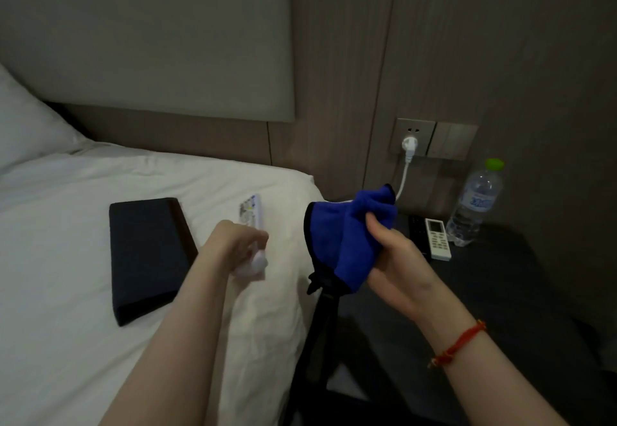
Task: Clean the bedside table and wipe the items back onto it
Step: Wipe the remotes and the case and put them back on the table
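So my right grip (397, 258) is bunched tight around the blue cloth (350, 235), held up over the edge of the dark worktop (500, 275). Left grip (240, 242) is closed on something pale and blurry above the bed (100, 342), can't tell what. A black folder (147, 258) and a remote (252, 213) lie on the sheet. Farther back on the worktop, a white remote (438, 238) lies beside the water bottle (475, 205).

Single head cam, looks fwd/down, close over bed (100, 192) edge & bedside table (500, 275)
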